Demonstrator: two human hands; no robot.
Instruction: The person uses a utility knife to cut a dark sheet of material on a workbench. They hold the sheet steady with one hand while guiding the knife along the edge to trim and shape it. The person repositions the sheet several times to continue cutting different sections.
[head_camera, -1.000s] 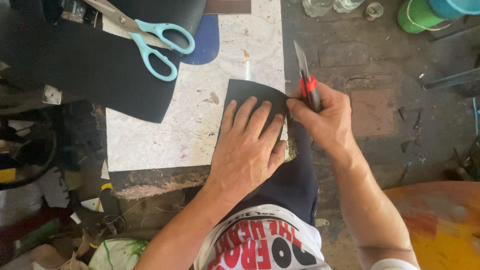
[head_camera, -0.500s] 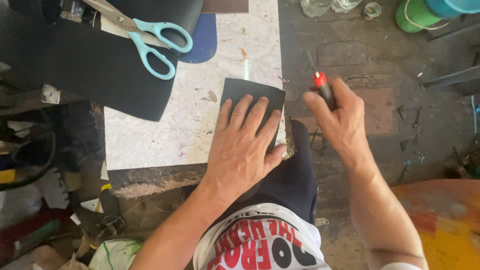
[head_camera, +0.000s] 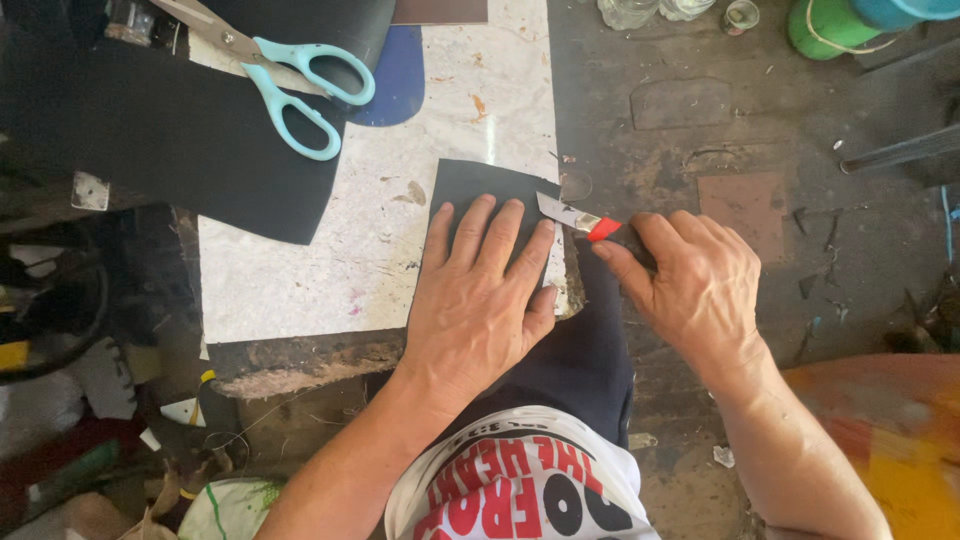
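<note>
Pressing down flat, our left hand (head_camera: 478, 300) lies with fingers spread on a small black sheet piece (head_camera: 482, 190), which rests on the near right corner of the white marbled counter (head_camera: 300, 285); the piece shows only at 12 o'clock of the fingertips, the rest being under the palm.

Right hand (head_camera: 690, 285): closed around a utility knife (head_camera: 585, 222) with a red slider, thumb and fingers pinching its dark handle. The bare blade points toward 10 o'clock, and its tip sits at the right edge of the black piece, just beside the left hand's little finger. We cannot tell whether the blade touches the sheet.

Large black sheet (head_camera: 170, 140): spread over the counter's far left part, at 10 o'clock of the left hand, well apart from it.

Scissors (head_camera: 280, 70): pale turquoise handles, steel blades shut, lying on the large sheet, blades pointing to 10 o'clock.

Blue rounded piece (head_camera: 400, 85): on the counter, just right of the scissor handles, partly under the large sheet.

Green container (head_camera: 825, 25): on the dark floor at 1 o'clock, well apart from both hands.
</note>
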